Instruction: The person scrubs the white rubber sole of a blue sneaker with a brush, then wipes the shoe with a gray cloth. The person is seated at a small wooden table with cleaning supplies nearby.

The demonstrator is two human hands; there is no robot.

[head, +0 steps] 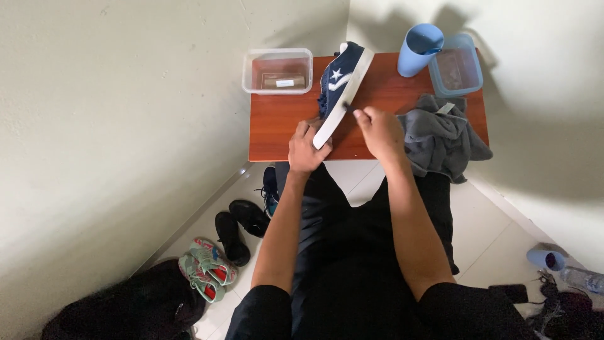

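A navy sneaker [340, 79] with a white star and a white sole lies on its side on a small reddish-brown table [277, 126]. My left hand [304, 150] grips the heel end of the shoe at the table's near edge. My right hand [378, 128] holds a small dark brush [347, 107] against the white sole, fingers closed around it.
A clear plastic tub [277, 70] stands at the table's back left, a light blue cup [418, 49] and a blue-tinted tub [457, 65] at the back right. A grey cloth [440, 135] drapes over the right edge. Several shoes [229, 239] lie on the floor at left.
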